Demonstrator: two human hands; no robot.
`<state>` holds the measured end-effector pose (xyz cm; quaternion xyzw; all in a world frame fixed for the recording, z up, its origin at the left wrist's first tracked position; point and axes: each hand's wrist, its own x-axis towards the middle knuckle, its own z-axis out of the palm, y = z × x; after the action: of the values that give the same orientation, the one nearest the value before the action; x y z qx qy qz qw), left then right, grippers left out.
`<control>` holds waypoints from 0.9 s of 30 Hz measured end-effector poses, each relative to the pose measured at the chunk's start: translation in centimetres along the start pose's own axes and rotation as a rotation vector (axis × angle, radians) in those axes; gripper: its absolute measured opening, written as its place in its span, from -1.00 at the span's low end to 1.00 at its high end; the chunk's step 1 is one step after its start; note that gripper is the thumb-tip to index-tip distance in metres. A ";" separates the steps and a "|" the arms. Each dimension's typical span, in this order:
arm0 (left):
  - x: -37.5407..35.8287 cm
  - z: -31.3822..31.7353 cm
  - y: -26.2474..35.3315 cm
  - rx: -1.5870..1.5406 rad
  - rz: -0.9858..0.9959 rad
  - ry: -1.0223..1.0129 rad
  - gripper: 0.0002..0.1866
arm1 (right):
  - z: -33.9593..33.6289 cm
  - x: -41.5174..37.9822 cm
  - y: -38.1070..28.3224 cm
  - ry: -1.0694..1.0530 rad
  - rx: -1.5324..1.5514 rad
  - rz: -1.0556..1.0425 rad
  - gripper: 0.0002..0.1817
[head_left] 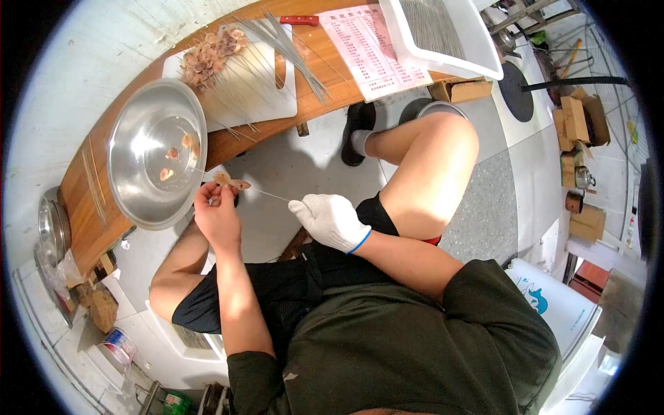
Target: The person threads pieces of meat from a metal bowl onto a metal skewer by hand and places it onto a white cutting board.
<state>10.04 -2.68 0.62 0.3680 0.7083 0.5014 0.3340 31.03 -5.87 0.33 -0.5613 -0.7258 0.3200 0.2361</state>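
Observation:
My bare left hand point(220, 204) pinches a piece of pinkish meat point(232, 181) threaded on a thin skewer point(268, 194), just right of a steel bowl point(128, 159). The skewer's other end is in my right hand point(330, 220), which wears a white knitted glove with a blue cuff and is closed around it. A few small meat pieces point(173, 153) lie inside the bowl. Beyond it, a white cutting board point(266, 104) bears a heap of meat pieces point(207, 59) with many thin skewers sticking out over the board.
On the curved wooden table point(332, 86) lie loose metal skewers point(297, 59), a red-handled knife point(299, 21) and a pink printed sheet point(370, 52). A white tub point(477, 59) holding skewers stands at the table's right end. My bare knees are below the table edge.

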 end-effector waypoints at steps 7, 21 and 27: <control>0.2 0.4 0.0 -0.118 -0.120 0.003 -0.81 | 0.1 -0.1 0.0 -0.012 0.037 0.047 -0.48; 0.1 1.0 0.5 -0.171 -0.042 -0.092 -0.86 | 0.3 0.1 0.2 -0.053 0.032 0.044 -0.48; 0.7 0.6 -1.3 0.011 0.101 -0.052 -0.85 | 0.1 0.1 -0.1 -0.063 0.064 0.077 -0.46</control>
<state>9.96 -2.12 -0.89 0.4181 0.6824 0.5041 0.3246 30.85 -5.79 0.30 -0.5706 -0.7001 0.3695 0.2186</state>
